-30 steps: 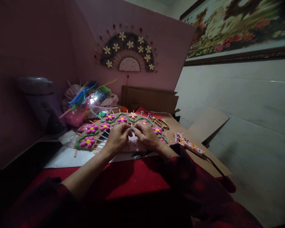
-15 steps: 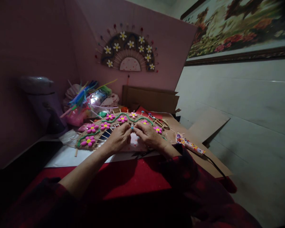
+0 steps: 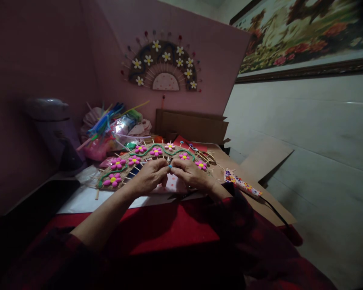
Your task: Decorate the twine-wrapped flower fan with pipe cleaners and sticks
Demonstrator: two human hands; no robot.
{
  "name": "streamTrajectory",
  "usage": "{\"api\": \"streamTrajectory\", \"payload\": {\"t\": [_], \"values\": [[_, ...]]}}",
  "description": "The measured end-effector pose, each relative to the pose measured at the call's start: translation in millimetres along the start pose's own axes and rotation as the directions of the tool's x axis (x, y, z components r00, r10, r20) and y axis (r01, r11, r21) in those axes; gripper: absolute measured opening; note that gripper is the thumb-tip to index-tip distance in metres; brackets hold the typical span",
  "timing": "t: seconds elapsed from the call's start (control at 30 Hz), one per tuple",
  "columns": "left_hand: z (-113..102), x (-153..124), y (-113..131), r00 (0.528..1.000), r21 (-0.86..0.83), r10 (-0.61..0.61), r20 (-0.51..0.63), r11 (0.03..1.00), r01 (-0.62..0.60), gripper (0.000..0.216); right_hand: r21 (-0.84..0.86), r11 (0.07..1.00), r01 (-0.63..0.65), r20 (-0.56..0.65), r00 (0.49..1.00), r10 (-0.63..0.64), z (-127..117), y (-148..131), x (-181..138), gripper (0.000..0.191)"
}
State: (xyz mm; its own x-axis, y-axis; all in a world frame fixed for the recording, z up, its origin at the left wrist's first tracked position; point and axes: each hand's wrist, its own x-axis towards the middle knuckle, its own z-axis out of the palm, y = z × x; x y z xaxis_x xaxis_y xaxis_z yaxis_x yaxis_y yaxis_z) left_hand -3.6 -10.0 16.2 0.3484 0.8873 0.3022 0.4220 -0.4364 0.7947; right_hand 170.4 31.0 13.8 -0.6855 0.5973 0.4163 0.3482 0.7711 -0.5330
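Observation:
A small blue piece [image 3: 170, 166], which looks like soft clay, is pinched between the fingertips of my left hand [image 3: 151, 175] and my right hand [image 3: 190, 173]. Both hands are closed and meet over the inner part of a fan-shaped craft [image 3: 148, 152]. This craft has a woven tan band with pink clay flowers [image 3: 112, 179], a wavy green cord and thin sticks that poke out at its edge. Below my hands shows its pale dotted base [image 3: 173, 184], partly hidden. Two sticks at the back carry small blue and purple balls [image 3: 182, 142].
Scissors [image 3: 210, 158] lie behind the craft at right. A flower-patterned glue gun [image 3: 243, 183] with a black cord rests on cardboard [image 3: 269, 207]. Bags and coloured strips [image 3: 109, 129] are heaped at back left. A similar fan [image 3: 165, 64] hangs on the pink panel.
Both hands have dipped slightly toward me, with the blue piece still between the fingertips. The craft and the things around it have stayed put.

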Motion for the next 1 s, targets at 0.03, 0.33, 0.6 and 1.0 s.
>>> {"api": "streamTrajectory", "payload": {"t": [0.03, 0.33, 0.6, 1.0], "values": [[0, 0, 0, 1.000, -0.018, -0.013, 0.007, 1.000, 0.013, 0.025, -0.006, 1.000, 0.002, 0.005, 1.000, -0.002, -1, 0, 0, 0.016], [1, 0, 5, 1.000, -0.062, -0.012, -0.005, 0.998, 0.012, 0.024, -0.030, 0.999, 0.026, -0.011, 1.000, -0.026, 0, 0, 0, 0.020], [2, -2, -1, 0.999, -0.061, -0.042, 0.000, 0.997, 0.042, 0.017, 0.012, 0.999, 0.046, 0.018, 0.999, -0.047, 7, 6, 2, 0.017], [9, -5, -7, 0.991, 0.152, 0.012, -0.132, 0.988, 0.009, 0.017, -0.178, 0.984, 0.004, -0.089, 0.996, -0.020, 22, 1, 1, 0.016]]}}
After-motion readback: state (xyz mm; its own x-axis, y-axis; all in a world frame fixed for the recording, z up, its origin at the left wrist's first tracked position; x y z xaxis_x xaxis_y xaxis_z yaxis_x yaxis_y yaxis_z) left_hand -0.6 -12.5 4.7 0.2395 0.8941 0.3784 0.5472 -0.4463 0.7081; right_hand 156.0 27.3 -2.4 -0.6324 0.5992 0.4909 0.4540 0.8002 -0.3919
